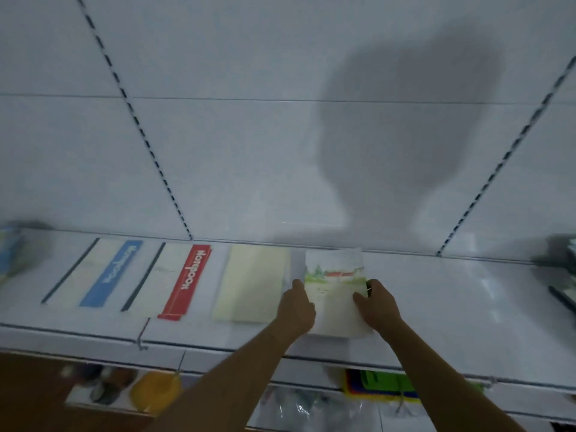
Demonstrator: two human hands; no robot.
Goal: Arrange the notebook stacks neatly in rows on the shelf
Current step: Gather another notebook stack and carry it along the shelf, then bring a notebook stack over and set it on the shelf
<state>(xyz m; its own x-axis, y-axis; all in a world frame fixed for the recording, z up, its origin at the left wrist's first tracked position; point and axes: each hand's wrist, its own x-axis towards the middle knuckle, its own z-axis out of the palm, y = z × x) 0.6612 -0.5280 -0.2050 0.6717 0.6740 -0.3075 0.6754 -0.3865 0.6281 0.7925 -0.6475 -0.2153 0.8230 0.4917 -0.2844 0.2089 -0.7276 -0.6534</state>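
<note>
We see both hands on one notebook stack with a landscape cover [338, 294], just right of centre in the lower half of the frame. The left hand [296, 307] holds its left edge, fingers curled against the side, and the right hand [378, 304] grips the right edge with the thumb laid on the cover. The stack lies on the white shelf [452, 307], its near end reaching towards the front lip.

To the left, three other stacks already sit in a row: a blue-banded notebook stack [103, 275] at lower left, a red-banded notebook stack [174, 280] next to it, and a plain cream stack [252, 283] just beside our left hand.

We judge this to be the squaring-up step, and several things could spoil it. The landscape stack sits a little nearer the front than its neighbours, so a pull towards us could tip it off the lip. Uneven pressure from the two hands could skew it or fan the copies apart. The left hand is very close to the cream stack, and a sideways nudge could knock that one out of line. The frame is blurred, so we cannot tell how many copies are held.
</note>
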